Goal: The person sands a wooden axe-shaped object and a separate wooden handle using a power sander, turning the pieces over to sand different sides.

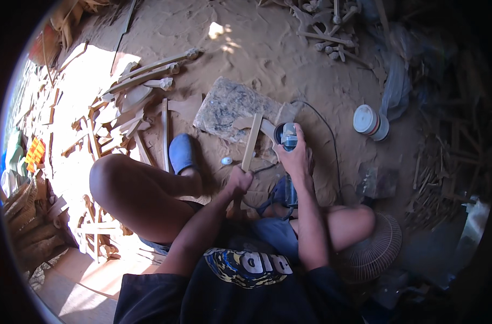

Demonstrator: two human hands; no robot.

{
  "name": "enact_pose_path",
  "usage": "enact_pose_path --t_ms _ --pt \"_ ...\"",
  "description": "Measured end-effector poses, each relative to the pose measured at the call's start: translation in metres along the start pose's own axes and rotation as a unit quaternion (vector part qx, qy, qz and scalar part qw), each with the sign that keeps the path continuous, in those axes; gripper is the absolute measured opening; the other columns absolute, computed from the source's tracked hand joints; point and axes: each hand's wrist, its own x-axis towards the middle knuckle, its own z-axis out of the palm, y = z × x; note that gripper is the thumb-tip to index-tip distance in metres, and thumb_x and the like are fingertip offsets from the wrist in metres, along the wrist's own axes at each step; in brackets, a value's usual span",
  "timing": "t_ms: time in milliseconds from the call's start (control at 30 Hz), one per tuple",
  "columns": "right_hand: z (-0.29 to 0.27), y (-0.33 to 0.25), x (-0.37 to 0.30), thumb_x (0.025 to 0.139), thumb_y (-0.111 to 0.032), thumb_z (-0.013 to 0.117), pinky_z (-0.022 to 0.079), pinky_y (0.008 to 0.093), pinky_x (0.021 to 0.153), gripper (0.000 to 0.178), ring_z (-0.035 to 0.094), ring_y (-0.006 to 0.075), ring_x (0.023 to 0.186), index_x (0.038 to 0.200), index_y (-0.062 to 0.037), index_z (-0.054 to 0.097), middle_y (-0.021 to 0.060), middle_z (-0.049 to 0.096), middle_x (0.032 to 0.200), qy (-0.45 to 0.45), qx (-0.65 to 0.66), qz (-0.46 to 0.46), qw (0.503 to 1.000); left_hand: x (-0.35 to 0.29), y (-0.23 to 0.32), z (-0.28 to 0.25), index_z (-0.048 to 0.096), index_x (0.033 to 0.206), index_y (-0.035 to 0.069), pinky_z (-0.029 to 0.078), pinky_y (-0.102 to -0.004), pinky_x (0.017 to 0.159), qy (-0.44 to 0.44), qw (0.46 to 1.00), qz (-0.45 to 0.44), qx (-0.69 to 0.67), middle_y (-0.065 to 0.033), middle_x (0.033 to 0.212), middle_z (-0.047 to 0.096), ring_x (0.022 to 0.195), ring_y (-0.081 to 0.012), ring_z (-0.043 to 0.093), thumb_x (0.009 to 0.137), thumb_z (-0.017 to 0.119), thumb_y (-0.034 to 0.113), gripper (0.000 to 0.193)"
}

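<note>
While a rough, grey-brown, blocky stone slab (224, 105) lies on loose, dimpled brown sand (262, 54), a flat, straight-edged, pale tan strip (250, 144) overlaps its near edge, though I cannot tell whether it is wood or bone; beside the strip, a smooth, pale forked piece (268, 128) also overlaps the slab's near side; just right of that is a teal-and-dark angle grinder (289, 141) with a round black head, and whether its disc touches either piece I cannot tell; left of the slab lie long, knob-ended pale bones (148, 70); well right of it stands a round, white-lidded tub (366, 120); the left hand (240, 181) is curled into a tight fist around the strip's lower end, its forearm slanting toward the slab; the right hand (297, 157) wraps over the grinder's body, index finger stretched along the head, its forearm almost straight.
</note>
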Motion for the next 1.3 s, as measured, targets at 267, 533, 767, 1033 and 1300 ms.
enact_pose_path --t_ms 267,533,767,1033,1300 --pt "-0.022 0.023 -0.006 0.087 -0.029 0.080 0.056 0.0549 0.101 0.087 0.069 0.0479 0.121 0.165 -0.0203 0.043 0.0252 0.072 0.135 0.027 0.033 0.073 0.996 -0.003 0.010 -0.008 0.067 0.111 -0.006 0.050 -0.0425 0.053 -0.036 0.996 -0.074 -0.020 -0.0096 0.073 0.063 0.058 -0.0215 0.061 0.097 0.063 0.017 0.027" --pt "0.004 0.004 0.007 0.085 -0.026 0.083 0.053 0.0472 0.110 0.089 0.064 0.0431 0.134 0.164 -0.0088 0.043 0.0269 0.064 0.147 0.016 0.138 -0.063 0.988 0.002 0.004 0.000 0.068 0.114 -0.006 0.051 -0.0426 0.052 -0.032 0.999 -0.043 -0.006 -0.0122 0.075 0.067 0.058 -0.0217 0.063 0.098 0.061 0.016 0.027" --pt "0.008 -0.031 0.015 0.086 -0.024 0.080 0.055 0.0540 0.104 0.088 0.070 0.0489 0.117 0.164 -0.0144 0.042 0.0288 0.072 0.130 -0.001 0.104 -0.082 0.991 0.004 0.001 -0.003 0.072 0.105 -0.007 0.052 -0.0433 0.054 -0.023 0.998 -0.054 0.030 -0.0137 0.075 0.069 0.063 -0.0217 0.068 0.098 0.063 0.019 0.029" --pt "0.013 -0.034 0.022 0.087 -0.027 0.079 0.055 0.0556 0.101 0.088 0.070 0.0494 0.115 0.165 -0.0155 0.041 0.0303 0.073 0.126 -0.008 0.055 -0.084 0.995 0.005 0.002 -0.003 0.073 0.105 -0.008 0.054 -0.0438 0.058 -0.031 0.995 -0.081 0.041 -0.0147 0.076 0.071 0.065 -0.0222 0.069 0.096 0.064 0.020 0.030" --pt "0.010 -0.038 0.018 0.088 -0.027 0.079 0.056 0.0586 0.098 0.087 0.071 0.0510 0.113 0.165 -0.0201 0.041 0.0338 0.073 0.121 -0.012 -0.011 -0.029 0.999 -0.003 0.015 -0.003 0.073 0.111 -0.006 0.054 -0.0431 0.057 -0.022 0.997 -0.054 0.045 -0.0160 0.079 0.072 0.065 -0.0238 0.070 0.096 0.064 0.018 0.029"
